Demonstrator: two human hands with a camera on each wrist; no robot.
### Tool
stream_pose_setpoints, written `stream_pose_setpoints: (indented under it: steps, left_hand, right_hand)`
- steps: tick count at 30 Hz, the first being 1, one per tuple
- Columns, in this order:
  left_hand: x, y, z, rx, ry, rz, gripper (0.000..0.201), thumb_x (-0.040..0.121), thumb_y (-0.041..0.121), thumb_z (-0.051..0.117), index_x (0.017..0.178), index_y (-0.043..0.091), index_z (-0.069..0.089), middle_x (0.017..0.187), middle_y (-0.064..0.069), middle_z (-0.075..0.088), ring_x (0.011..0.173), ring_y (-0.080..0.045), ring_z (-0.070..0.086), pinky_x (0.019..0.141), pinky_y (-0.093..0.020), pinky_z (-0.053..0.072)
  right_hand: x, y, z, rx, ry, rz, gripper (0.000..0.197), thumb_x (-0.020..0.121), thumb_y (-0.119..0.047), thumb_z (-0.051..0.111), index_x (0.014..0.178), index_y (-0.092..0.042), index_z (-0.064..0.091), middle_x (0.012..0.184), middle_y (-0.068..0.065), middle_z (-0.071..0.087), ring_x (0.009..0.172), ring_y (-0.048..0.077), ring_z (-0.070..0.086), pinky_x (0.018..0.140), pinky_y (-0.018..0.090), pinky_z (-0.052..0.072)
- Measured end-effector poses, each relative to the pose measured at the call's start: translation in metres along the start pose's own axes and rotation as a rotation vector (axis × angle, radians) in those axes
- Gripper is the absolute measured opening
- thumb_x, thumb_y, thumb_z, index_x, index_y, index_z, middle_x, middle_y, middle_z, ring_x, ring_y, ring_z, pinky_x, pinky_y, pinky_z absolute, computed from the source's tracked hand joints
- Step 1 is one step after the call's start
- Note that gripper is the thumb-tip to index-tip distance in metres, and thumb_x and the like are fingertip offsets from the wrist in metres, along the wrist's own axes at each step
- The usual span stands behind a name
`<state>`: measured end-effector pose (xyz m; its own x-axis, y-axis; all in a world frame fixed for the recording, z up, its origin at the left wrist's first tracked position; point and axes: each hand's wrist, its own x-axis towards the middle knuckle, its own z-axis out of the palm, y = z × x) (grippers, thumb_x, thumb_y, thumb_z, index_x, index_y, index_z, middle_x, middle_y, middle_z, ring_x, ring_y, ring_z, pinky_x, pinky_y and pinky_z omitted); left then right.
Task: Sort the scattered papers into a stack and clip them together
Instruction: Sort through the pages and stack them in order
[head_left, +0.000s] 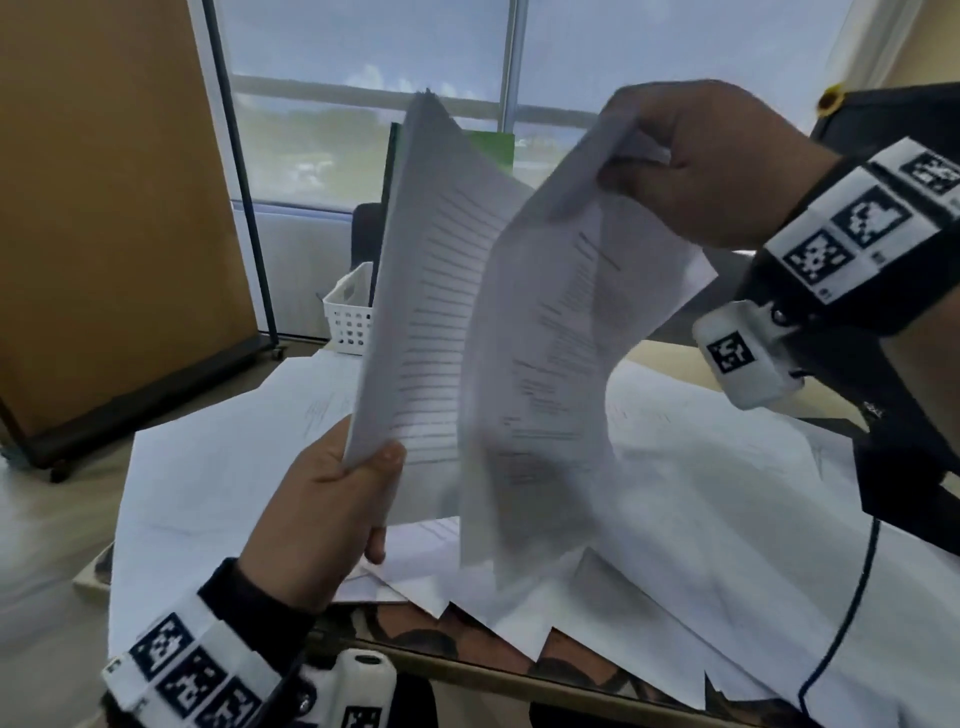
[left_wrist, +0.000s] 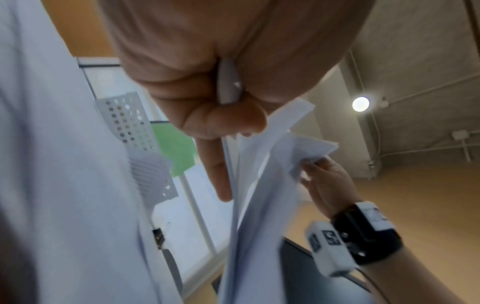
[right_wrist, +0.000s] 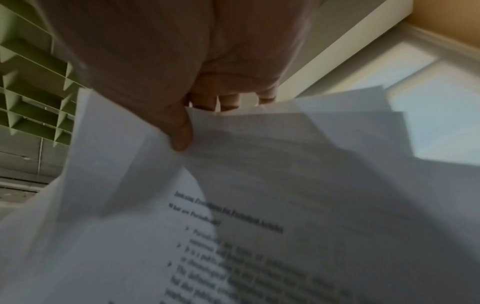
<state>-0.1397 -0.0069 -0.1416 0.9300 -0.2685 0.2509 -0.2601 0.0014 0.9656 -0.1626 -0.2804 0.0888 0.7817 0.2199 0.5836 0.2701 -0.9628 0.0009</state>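
My left hand (head_left: 343, 499) grips the bottom corner of a thin bundle of printed sheets (head_left: 431, 291), held upright above the table. My right hand (head_left: 691, 161) pinches the top edge of a loose printed page (head_left: 550, 364) that hangs beside the bundle and overlaps its right side. Seen from the right wrist, the thumb (right_wrist: 179, 131) presses on that page (right_wrist: 259, 226), with more sheet corners fanned behind it. The left wrist view shows my left hand (left_wrist: 221, 115) closed round the bundle's edge (left_wrist: 249, 185). Many scattered papers (head_left: 701, 493) cover the table below. No clip is visible.
A white perforated basket (head_left: 349, 317) stands at the table's far edge, with a green board (head_left: 491, 150) behind it. A black object (head_left: 904, 467) and a cable (head_left: 852, 597) lie at the right. An orange partition (head_left: 114, 218) stands at the left.
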Motion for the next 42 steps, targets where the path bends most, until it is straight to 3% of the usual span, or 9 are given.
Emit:
stream_pose_setpoints:
  steps: [4, 7, 9, 15, 21, 28, 32, 36, 42]
  left_hand:
    - [0.000, 0.014, 0.017, -0.201, -0.088, -0.044, 0.013, 0.096, 0.022, 0.063, 0.103, 0.022, 0.073, 0.075, -0.004, 0.066, 0.049, -0.018, 0.045, 0.037, -0.025, 0.037]
    - [-0.005, 0.019, 0.021, -0.300, -0.146, -0.067, 0.011, 0.099, 0.018, 0.064, 0.103, 0.014, 0.074, 0.078, -0.008, 0.072, 0.048, -0.020, 0.053, 0.040, -0.025, 0.043]
    - [-0.007, 0.017, 0.020, -0.324, -0.189, -0.085, 0.024, 0.081, 0.036, 0.074, 0.100, 0.024, 0.080, 0.095, -0.016, 0.078, 0.067, -0.041, 0.066, 0.061, -0.041, 0.057]
    - [-0.001, 0.013, 0.018, -0.477, -0.217, -0.275, 0.101, 0.055, 0.093, 0.069, 0.139, 0.037, 0.062, 0.132, -0.009, 0.072, 0.122, -0.036, 0.068, 0.110, -0.058, 0.047]
    - [0.018, 0.045, -0.006, 0.236, -0.187, -0.017, 0.010, 0.090, 0.044, 0.077, 0.095, 0.037, 0.080, 0.099, 0.020, 0.080, 0.092, -0.002, 0.076, 0.090, -0.036, 0.059]
    - [0.033, 0.044, -0.002, -0.079, 0.002, 0.067, 0.039, 0.069, 0.037, 0.080, 0.106, 0.023, 0.080, 0.108, -0.002, 0.081, 0.102, -0.032, 0.076, 0.100, -0.058, 0.055]
    - [0.032, 0.046, -0.004, -0.110, 0.119, 0.115, 0.020, 0.078, 0.027, 0.070, 0.090, 0.036, 0.082, 0.101, 0.003, 0.082, 0.097, -0.024, 0.078, 0.098, -0.052, 0.057]
    - [0.032, 0.049, -0.014, -0.386, 0.087, 0.128, 0.033, 0.086, 0.004, 0.071, 0.117, 0.016, 0.074, 0.120, -0.009, 0.078, 0.112, -0.031, 0.074, 0.096, -0.045, 0.060]
    - [0.025, 0.062, 0.002, -0.313, 0.038, 0.109, 0.036, 0.081, 0.019, 0.076, 0.116, 0.009, 0.075, 0.112, -0.009, 0.080, 0.105, -0.030, 0.076, 0.088, -0.040, 0.061]
  right_hand:
    - [0.021, -0.010, 0.012, 0.005, 0.026, -0.007, 0.034, 0.100, -0.020, 0.059, 0.130, -0.005, 0.060, 0.142, 0.008, 0.050, 0.129, 0.023, 0.049, 0.100, 0.020, 0.032]
    - [0.028, -0.012, 0.020, 0.050, -0.077, 0.040, 0.025, 0.096, -0.013, 0.056, 0.118, -0.003, 0.062, 0.124, 0.006, 0.063, 0.114, 0.025, 0.058, 0.092, 0.031, 0.046]
    - [0.030, -0.016, 0.024, 0.050, -0.079, 0.047, 0.021, 0.093, -0.014, 0.057, 0.109, -0.002, 0.064, 0.111, 0.011, 0.066, 0.103, 0.030, 0.061, 0.086, 0.039, 0.051]
    - [0.031, -0.028, 0.030, -0.006, -0.027, 0.033, 0.020, 0.099, -0.022, 0.058, 0.113, -0.008, 0.058, 0.103, 0.001, 0.051, 0.095, 0.021, 0.049, 0.082, 0.028, 0.033]
    - [0.030, -0.041, 0.023, -0.018, 0.031, -0.104, 0.017, 0.098, -0.022, 0.058, 0.110, -0.011, 0.060, 0.102, 0.001, 0.053, 0.094, 0.024, 0.052, 0.082, 0.030, 0.037]
    - [0.024, -0.072, 0.011, -0.067, 0.114, -0.217, 0.018, 0.094, -0.030, 0.060, 0.108, -0.018, 0.062, 0.098, -0.006, 0.053, 0.093, 0.017, 0.048, 0.084, 0.030, 0.034]
    - [-0.011, -0.049, 0.009, -0.172, 0.559, 0.239, 0.070, 0.085, -0.055, 0.060, 0.146, -0.025, 0.042, 0.139, -0.002, 0.052, 0.129, 0.025, 0.046, 0.102, 0.043, 0.034]
    - [-0.066, -0.027, 0.033, 0.872, 0.392, 0.708, 0.085, 0.086, -0.030, 0.072, 0.156, -0.021, 0.025, 0.133, 0.002, 0.061, 0.115, 0.012, 0.060, 0.102, 0.041, 0.047]
    - [-0.105, -0.034, 0.089, 0.772, 0.346, 0.633, 0.033, 0.087, -0.007, 0.065, 0.112, -0.028, 0.066, 0.109, -0.011, 0.075, 0.102, 0.009, 0.071, 0.094, 0.045, 0.057]
